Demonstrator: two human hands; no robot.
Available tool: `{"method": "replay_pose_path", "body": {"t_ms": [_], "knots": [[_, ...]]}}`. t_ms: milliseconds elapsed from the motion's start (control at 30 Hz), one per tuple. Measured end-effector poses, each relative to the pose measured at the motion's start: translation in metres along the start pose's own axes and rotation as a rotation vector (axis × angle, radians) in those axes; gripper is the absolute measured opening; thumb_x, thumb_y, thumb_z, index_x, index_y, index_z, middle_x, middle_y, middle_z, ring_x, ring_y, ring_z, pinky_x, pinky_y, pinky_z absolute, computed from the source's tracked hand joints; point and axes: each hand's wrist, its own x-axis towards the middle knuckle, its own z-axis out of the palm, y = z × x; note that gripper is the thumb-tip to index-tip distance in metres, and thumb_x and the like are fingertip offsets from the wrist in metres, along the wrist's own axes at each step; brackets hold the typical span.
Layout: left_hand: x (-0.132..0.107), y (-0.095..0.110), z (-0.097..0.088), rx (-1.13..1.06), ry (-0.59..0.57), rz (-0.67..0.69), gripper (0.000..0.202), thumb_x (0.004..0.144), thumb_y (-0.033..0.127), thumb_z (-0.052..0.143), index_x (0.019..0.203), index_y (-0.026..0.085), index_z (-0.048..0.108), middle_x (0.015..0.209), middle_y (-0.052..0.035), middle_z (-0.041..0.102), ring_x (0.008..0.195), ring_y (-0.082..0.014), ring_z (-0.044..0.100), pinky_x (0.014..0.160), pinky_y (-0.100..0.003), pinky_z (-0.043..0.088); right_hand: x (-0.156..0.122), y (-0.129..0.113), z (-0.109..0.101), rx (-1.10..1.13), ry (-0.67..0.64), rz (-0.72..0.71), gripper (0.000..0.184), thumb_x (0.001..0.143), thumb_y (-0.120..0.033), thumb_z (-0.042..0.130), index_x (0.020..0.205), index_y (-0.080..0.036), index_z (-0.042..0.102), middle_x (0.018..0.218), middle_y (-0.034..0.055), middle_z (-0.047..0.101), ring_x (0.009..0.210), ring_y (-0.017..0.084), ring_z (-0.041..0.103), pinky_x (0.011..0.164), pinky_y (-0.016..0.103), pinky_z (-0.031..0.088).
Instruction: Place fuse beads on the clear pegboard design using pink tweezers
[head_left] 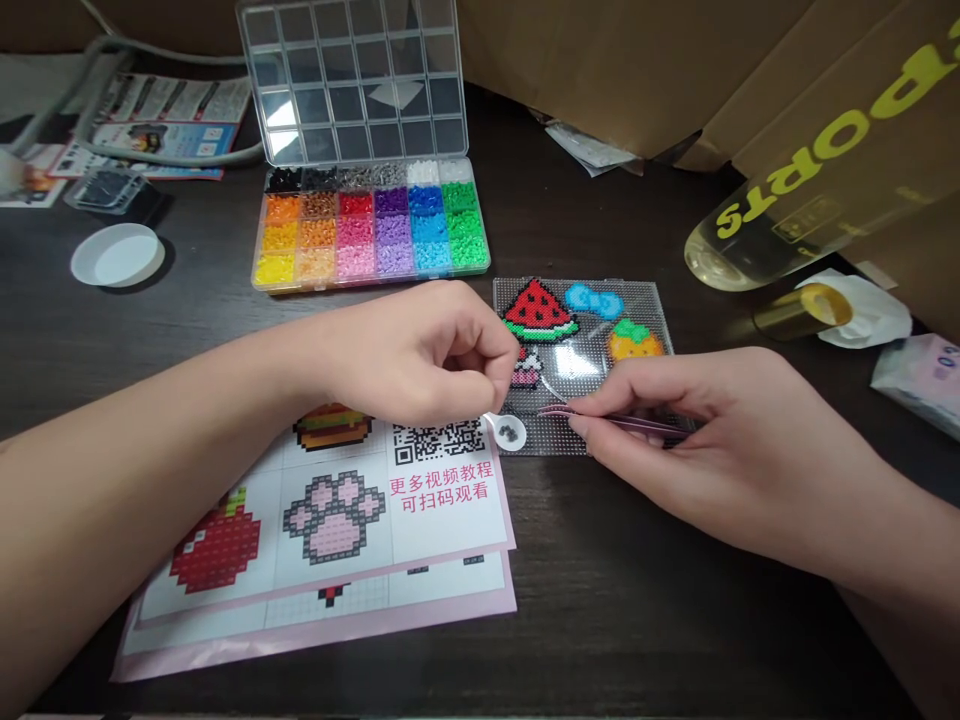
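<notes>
My left hand (439,355) is closed on a small white spoon (512,428) whose bowl holds a few dark beads. Between the thumb and fingers of my right hand (697,430) are purple tweezers (645,424), their tips pointing left toward the spoon. I cannot tell whether a bead is in the tips. Beneath both hands lies a clear pegboard (646,294). On it are a watermelon slice (538,312) made of beads, a blue bow (594,300), an orange fruit with green leaves (634,342) and a partly hidden pink cupcake (527,372).
An open bead box (371,225) with many colours stands behind my left hand. Pattern sheets (442,500) lie under my left forearm. A white lid (118,255) is at the left, a clear bottle (795,190) and a gold cap (801,310) at the right.
</notes>
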Motion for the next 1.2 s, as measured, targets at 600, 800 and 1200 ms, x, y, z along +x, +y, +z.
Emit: {"method": "replay_pose_path", "body": {"t_ms": [600,800,1200], "knots": [[0.002,0.001,0.001,-0.053,0.067,0.024,0.015,0.069,0.006,0.057,0.065,0.017,0.066,0.053,0.0042,0.054,0.046,-0.0061,0.044,0.042,-0.016,0.033,-0.004,0.000,-0.001,0.089,0.227,-0.085,0.005,0.090,-0.023,0.077,0.087,-0.024,0.080,0.081,-0.0016,0.080,0.061,0.012,0.069,0.055,0.022,0.054],[0.003,0.000,0.002,-0.084,0.070,0.058,0.019,0.068,0.003,0.054,0.062,0.018,0.065,0.046,0.0055,0.056,0.039,-0.0056,0.047,0.040,-0.015,0.034,-0.004,-0.006,0.003,0.166,0.194,-0.075,0.003,0.087,-0.022,0.081,0.086,-0.020,0.082,0.074,-0.0007,0.079,0.057,0.010,0.069,0.050,0.017,0.053],[0.006,-0.008,0.007,-0.144,0.212,0.145,0.025,0.080,0.002,0.055,0.061,0.017,0.061,0.048,0.0030,0.056,0.039,-0.0062,0.050,0.040,-0.018,0.034,-0.007,0.003,0.008,0.008,0.376,0.113,0.028,0.077,-0.047,0.091,0.097,-0.028,0.085,0.071,0.0030,0.079,0.051,0.012,0.071,0.042,0.009,0.047]]}}
